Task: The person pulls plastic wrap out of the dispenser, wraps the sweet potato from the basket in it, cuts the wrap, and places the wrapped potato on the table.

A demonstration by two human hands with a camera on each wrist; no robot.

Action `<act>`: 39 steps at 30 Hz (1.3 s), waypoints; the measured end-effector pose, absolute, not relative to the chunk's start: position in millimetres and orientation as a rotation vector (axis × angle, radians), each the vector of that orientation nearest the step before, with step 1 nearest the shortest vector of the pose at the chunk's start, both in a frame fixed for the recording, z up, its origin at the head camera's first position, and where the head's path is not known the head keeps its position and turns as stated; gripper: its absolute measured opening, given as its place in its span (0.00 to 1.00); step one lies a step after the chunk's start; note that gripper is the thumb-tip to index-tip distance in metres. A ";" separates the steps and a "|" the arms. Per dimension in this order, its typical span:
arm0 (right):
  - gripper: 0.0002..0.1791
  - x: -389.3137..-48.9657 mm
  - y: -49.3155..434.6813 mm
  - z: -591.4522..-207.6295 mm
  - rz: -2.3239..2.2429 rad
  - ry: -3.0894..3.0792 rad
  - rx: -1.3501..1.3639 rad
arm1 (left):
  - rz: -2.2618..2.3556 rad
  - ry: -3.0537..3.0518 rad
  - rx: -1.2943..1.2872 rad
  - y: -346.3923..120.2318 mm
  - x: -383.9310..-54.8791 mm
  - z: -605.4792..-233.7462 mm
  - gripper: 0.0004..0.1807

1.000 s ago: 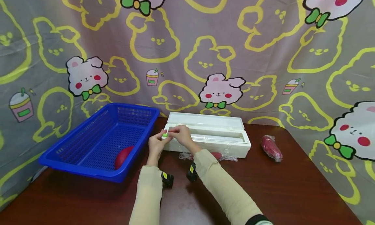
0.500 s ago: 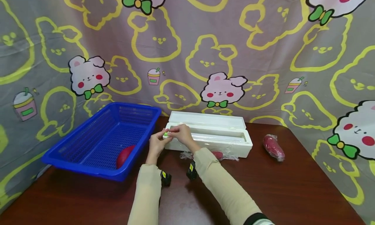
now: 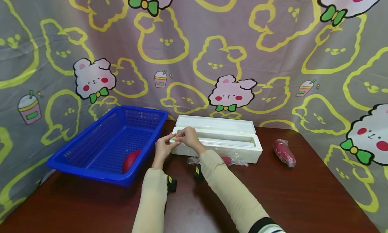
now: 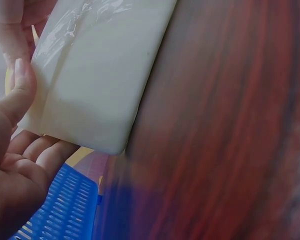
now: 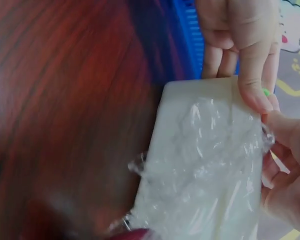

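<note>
While the left hand (image 3: 163,148) grips the left end of an open long white plastic box (image 3: 254,154), thumb on its edge, the right hand (image 3: 190,138) bends its fingers there, beside a small bright-green piece (image 3: 172,139) (what they pinch, if anything, cannot be told). The box rests on a red-brown wooden table (image 3: 303,199), between a blue perforated plastic basket (image 3: 91,175) and a red film-wrapped oblong object (image 3: 284,153).

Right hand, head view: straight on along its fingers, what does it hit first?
Probably the left hand, right by the green piece at the left end of the white box; depth is unclear, so the green piece could come first.
</note>
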State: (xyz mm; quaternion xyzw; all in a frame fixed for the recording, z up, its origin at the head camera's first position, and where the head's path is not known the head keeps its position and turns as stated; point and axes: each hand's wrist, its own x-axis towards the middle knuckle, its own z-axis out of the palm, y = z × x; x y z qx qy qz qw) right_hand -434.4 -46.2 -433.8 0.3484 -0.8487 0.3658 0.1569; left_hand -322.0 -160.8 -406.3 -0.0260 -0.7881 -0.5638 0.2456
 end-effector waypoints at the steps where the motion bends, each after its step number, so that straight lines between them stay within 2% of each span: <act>1: 0.10 -447.5 -47.5 -445.0 1.029 -2.413 1.035 | -1.516 -2.163 -0.072 -160.8 -321.7 -406.4 0.21; 3: 0.08 -436.1 -46.9 -433.9 0.998 -2.474 1.023 | -1.478 -2.187 -0.074 -160.9 -321.3 -406.6 0.21; 8: 0.04 -365.9 -38.3 -372.9 0.944 -2.579 0.997 | -1.380 -2.249 -0.106 -161.2 -320.7 -405.0 0.19; 11: 0.04 -347.0 -34.1 -358.0 0.836 -2.571 0.974 | -1.326 -2.273 -0.122 -161.4 -320.2 -403.6 0.17; 16: 0.04 -347.1 -24.7 -355.2 0.664 -2.599 0.906 | -1.296 -2.272 -0.154 -161.2 -319.4 -400.8 0.14; 20: 0.05 -350.8 -10.3 -358.2 0.748 -2.588 0.882 | -1.281 -2.276 -0.174 -161.8 -318.4 -399.0 0.10; 25: 0.12 -418.8 7.4 -430.6 0.922 -2.435 0.954 | -1.232 -2.302 -0.196 -160.9 -317.2 -399.9 0.08; 27: 0.12 -431.0 12.1 -444.0 0.931 -2.471 0.938 | -1.205 -2.312 -0.222 -158.8 -317.4 -400.8 0.07; 33: 0.05 -338.8 27.5 -365.3 0.616 -2.603 0.780 | -1.136 -2.324 -0.267 -153.0 -319.0 -401.7 0.05; 36: 0.04 -329.3 42.9 -356.4 0.589 -2.586 0.744 | -1.114 -2.340 -0.255 -153.4 -317.5 -398.6 0.05; 39: 0.04 -334.3 62.8 -361.1 0.633 -2.572 0.707 | -1.101 -2.344 -0.255 -155.1 -315.4 -396.2 0.05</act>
